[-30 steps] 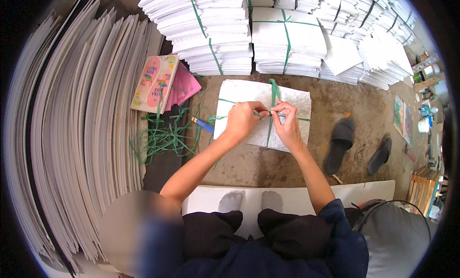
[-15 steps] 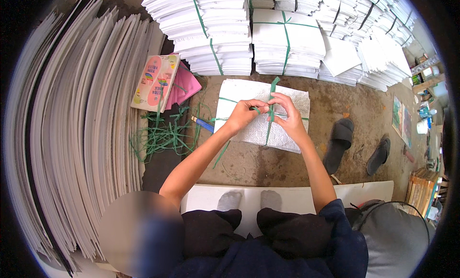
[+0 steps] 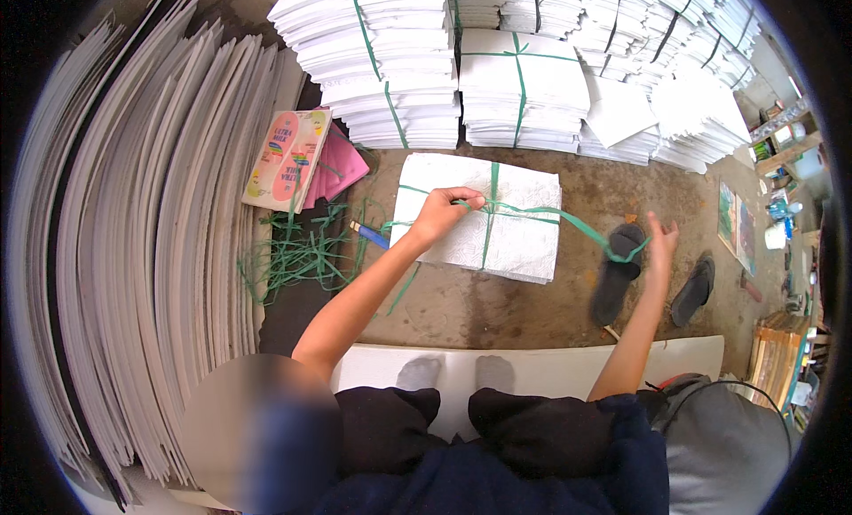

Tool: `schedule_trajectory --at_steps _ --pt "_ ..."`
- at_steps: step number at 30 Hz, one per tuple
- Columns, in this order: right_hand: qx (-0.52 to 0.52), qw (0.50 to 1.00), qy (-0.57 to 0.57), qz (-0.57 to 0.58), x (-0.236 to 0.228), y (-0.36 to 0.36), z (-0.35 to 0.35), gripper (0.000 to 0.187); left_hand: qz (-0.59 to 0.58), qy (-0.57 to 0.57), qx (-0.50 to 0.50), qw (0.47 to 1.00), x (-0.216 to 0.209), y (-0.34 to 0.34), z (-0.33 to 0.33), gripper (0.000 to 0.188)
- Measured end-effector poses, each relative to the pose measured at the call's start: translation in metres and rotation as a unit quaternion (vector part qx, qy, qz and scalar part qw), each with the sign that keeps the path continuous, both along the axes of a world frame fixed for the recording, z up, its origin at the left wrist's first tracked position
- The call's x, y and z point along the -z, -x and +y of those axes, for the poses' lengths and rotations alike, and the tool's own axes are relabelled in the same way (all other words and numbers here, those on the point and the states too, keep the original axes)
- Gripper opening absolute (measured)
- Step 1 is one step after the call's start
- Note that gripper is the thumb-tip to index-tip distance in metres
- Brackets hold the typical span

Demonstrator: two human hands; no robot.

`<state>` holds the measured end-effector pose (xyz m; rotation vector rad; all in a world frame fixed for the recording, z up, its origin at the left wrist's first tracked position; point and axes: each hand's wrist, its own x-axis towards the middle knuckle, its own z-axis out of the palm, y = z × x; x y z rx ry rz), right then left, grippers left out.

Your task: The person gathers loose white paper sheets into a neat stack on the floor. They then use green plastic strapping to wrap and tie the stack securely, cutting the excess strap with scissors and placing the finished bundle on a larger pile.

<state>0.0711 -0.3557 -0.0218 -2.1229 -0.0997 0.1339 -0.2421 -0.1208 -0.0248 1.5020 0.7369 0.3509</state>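
Note:
A bundle of white paper sheets [image 3: 524, 253] with an embossed top lies on the floor ahead of me. Flat green strapping [image 3: 491, 173] crosses it both ways. My left hand [image 3: 444, 215] is closed in a pinch at the crossing, gripping the green strip beside the knot. From there a loose length of green strip [image 3: 577, 222] runs off to the right, sagging, up to my right hand [image 3: 659, 244]. That hand is off the bundle, above the black sandals, its fingers pinching the strip's end. A blue-handled tool [image 3: 371, 235] lies by the bundle's left edge.
Tall tied stacks of white paper [image 3: 524, 94] stand behind. Large sheets [image 3: 169, 249] are packed upright along the left. A tangle of green strips [image 3: 297, 253], a printed card [image 3: 286, 160] and pink sheets [image 3: 337, 167] lie nearby. Black sandals [image 3: 614, 289] rest at right.
My right hand has left the knot and swung out to the right, drawing a length of green strip with it. My left hand stays near the crossing.

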Motion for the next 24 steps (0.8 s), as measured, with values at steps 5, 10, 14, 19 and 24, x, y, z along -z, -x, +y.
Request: schedule_trajectory --at_steps 5,10,14,19,24 --pt "-0.413 0.878 0.057 -0.236 -0.021 0.127 0.078 0.064 0.008 0.003 -0.011 1.0 0.008 0.003 0.002 0.021" --pt "-0.598 0.775 0.046 -0.201 -0.017 0.157 0.111 0.037 -0.029 -0.058 0.0 0.998 0.01 0.002 0.002 0.021" --pt "-0.526 0.786 -0.272 0.178 -0.024 0.159 0.12 0.029 0.024 -0.215 0.035 0.976 -0.001 0.001 -0.004 0.019" --pt "-0.503 0.694 -0.411 0.31 -0.013 0.165 0.137 0.038 -0.007 -0.496 0.178 0.85 -0.023 0.006 0.008 0.011" --pt "-0.426 0.805 -0.327 0.252 0.019 0.145 0.133 0.041 0.033 -0.532 0.28 0.799 -0.01 0.029 0.047 0.008"
